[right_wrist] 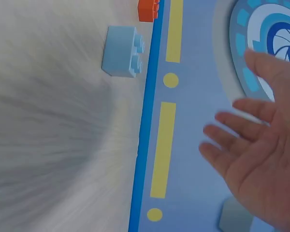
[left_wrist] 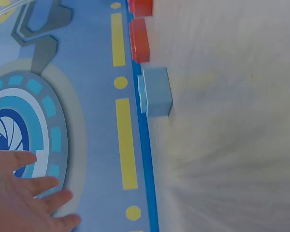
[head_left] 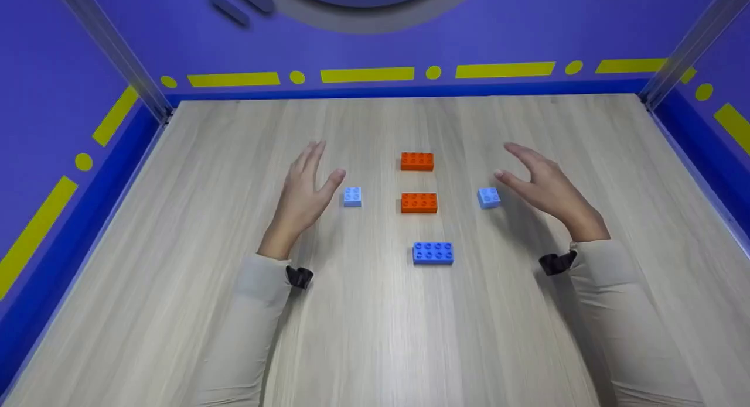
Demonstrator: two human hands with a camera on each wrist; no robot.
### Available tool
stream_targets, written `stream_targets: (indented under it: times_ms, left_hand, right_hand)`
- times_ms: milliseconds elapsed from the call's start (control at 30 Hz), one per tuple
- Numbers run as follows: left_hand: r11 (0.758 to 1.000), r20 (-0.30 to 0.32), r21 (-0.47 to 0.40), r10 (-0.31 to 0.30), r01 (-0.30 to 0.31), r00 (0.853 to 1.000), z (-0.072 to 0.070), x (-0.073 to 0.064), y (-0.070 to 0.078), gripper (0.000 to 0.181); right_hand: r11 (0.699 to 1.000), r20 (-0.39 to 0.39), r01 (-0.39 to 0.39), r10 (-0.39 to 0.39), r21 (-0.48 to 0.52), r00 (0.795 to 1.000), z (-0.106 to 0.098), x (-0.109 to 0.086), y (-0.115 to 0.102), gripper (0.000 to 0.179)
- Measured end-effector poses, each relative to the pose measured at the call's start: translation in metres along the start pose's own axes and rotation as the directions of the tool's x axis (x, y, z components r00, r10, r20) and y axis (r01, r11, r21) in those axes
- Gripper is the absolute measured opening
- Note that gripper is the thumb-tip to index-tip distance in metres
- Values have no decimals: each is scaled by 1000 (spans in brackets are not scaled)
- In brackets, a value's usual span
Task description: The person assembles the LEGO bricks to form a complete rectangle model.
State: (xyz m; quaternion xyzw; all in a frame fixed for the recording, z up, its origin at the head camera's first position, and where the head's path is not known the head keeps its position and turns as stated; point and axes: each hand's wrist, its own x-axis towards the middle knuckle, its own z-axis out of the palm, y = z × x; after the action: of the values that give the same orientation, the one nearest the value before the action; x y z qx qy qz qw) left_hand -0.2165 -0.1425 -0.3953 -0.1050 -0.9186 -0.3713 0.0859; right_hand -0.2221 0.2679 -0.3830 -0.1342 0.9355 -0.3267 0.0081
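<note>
Above the table my left hand (head_left: 303, 193) has its fingers extended and its thumb apart, holding nothing. Just to its right sits a light blue brick (head_left: 352, 197), seen from the side in the left wrist view as a pale blue block (left_wrist: 157, 92). My right hand (head_left: 549, 187) is likewise spread and holds nothing. Another light blue brick (head_left: 488, 198) lies to the left of that hand, below its thumb; the right wrist view shows this brick (right_wrist: 120, 51) too. Between the hands are an orange brick (head_left: 417, 161) at the back, a second orange brick (head_left: 419, 202) and a darker blue brick (head_left: 433, 253) nearer me.
The bricks stand separately on a pale wood-grain table (head_left: 363, 337). A blue-purple back wall (head_left: 498, 32) with yellow markings rises behind it, and similar side walls (head_left: 53, 102) flank it. Metal posts (head_left: 117, 44) stand at the back corners.
</note>
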Motion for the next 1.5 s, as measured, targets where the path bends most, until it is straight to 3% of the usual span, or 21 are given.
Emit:
stream_targets:
  times_ms: [167, 400, 667, 833, 1133, 1333, 1500]
  left_hand:
    - [976, 107, -215, -18, 41, 994, 5, -4, 3, 63]
    - [918, 238, -384, -4, 97, 971, 23, -10, 9, 53]
    - [914, 393, -390, 55, 113, 918, 45, -15, 15, 48]
    - [902, 476, -417, 112, 112, 872, 58, -17, 20, 47]
    - [908, 576, -402, 152, 116, 803, 77, -22, 30, 50]
    - [900, 607, -421, 186, 114, 772, 88, -24, 35, 48]
    - [895, 608, -436, 217, 93, 763, 93, -23, 39, 47]
  right_hand:
    - [1000, 126, 31, -31, 1, 992, 6, 10, -4, 69]
    - [998, 241, 62, -62, 11, 968, 18, 21, -9, 62]
    - [998, 315, 65, -67, 16, 947, 28, 30, -15, 59]
    - [996, 343, 85, -82, 4, 936, 37, 36, -20, 55]
    - [989, 350, 147, -139, 3, 927, 52, 45, -28, 44]
    - [986, 371, 168, -161, 12, 915, 61, 50, -36, 43]
    - [985, 389, 171, -162, 11, 907, 67, 53, -41, 42]
